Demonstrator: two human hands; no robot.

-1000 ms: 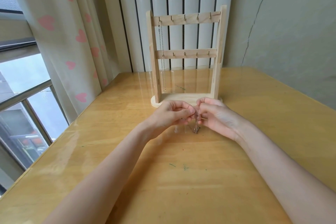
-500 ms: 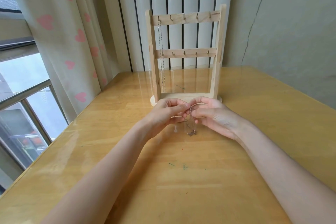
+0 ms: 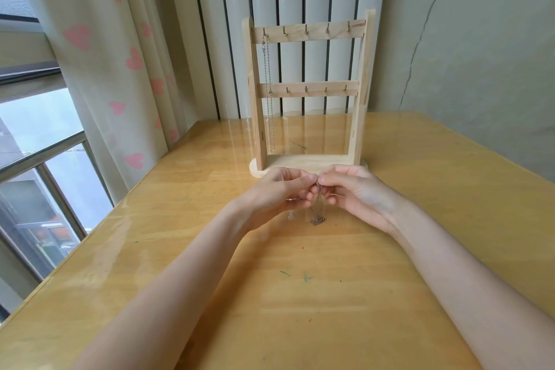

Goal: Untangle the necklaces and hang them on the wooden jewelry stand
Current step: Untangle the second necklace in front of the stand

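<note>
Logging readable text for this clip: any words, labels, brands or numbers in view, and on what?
No printed text is readable in this frame.
Pendant on the necklace pinched by the left hand and right hand: may be shaped like a word, too small and blurred to read.
Wooden stand, hung chain, curtain: no lettering.

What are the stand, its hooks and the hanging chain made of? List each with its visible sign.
Jewelry stand: pale unfinished-looking wood, with visible grain.
Hooks: small, brassy glint, probably metal.
Hanging chain: fine silvery links, likely metal; it hangs from the top-left hook.
</note>
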